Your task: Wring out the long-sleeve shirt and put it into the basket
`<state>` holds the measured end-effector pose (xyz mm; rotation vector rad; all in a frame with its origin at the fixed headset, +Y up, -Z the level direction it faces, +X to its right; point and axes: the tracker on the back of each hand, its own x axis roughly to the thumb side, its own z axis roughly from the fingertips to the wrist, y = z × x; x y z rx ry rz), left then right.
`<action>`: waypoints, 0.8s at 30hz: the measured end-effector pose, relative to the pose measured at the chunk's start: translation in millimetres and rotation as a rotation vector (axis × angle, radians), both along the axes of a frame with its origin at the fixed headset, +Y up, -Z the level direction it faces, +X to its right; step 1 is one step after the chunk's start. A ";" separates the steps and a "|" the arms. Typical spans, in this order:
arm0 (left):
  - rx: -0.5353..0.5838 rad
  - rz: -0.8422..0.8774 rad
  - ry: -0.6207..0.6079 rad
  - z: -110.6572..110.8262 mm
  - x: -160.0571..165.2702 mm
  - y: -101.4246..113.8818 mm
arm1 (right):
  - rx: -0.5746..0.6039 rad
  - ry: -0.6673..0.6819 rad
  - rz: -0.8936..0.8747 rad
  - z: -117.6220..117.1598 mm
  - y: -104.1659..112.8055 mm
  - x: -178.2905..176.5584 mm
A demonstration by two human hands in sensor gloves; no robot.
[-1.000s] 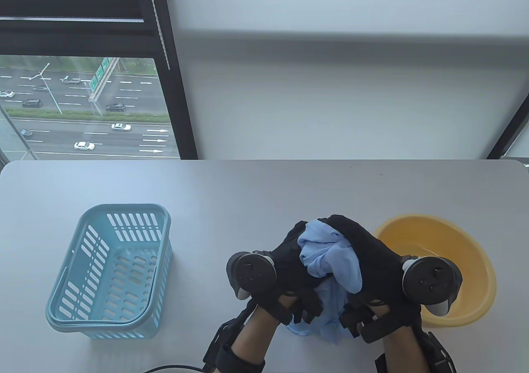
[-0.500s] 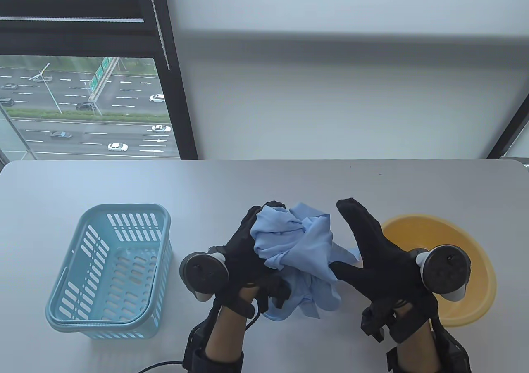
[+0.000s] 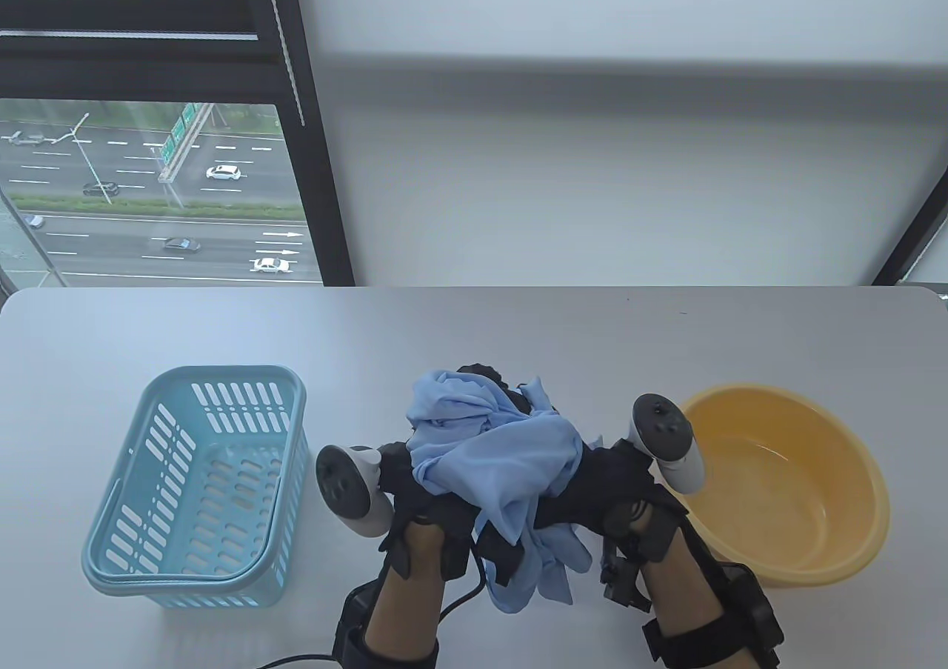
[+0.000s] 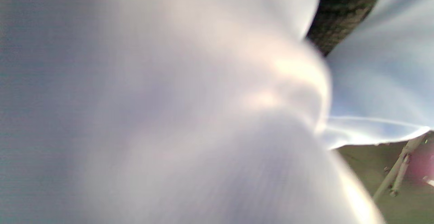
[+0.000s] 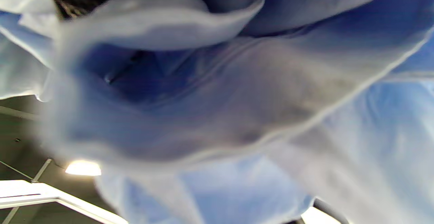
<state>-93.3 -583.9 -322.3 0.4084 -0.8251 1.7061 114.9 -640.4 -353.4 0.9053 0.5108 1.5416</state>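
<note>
One shirt (image 3: 492,469), one basket (image 3: 196,484), one basin (image 3: 789,480), two hands. The light blue shirt is bunched into a wad held above the table (image 3: 444,328), right of the basket and just left of the yellow basin. The left hand (image 3: 437,487) and right hand (image 3: 615,487) both grasp the wad from beneath, fingers curled into the cloth, palms turned upward; loose folds hang down between the wrists. Both wrist views are filled by blurred cloth. The table is pale grey, set against a white wall; beyond the basket, a window (image 3: 148,187) overlooks a highway. The basin holds a little water.
</note>
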 end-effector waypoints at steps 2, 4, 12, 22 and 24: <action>-0.031 0.009 -0.091 -2.2 4.1 -1.5 | 0.002 -0.006 -0.006 -0.8 -2.6 -3.4; -0.053 -0.003 -0.115 -3.4 6.8 -3.7 | 0.023 -0.042 0.008 -1.9 -1.5 -1.4; -0.024 -0.080 -0.034 -1.7 9.0 -3.4 | 0.108 -0.127 0.056 -3.6 8.4 14.1; 0.046 -0.405 0.220 6.5 -31.9 13.1 | 0.308 -0.571 0.039 1.0 38.2 86.2; 0.021 -0.391 0.277 6.8 -47.6 12.0 | 0.365 -0.671 0.060 5.4 44.5 100.2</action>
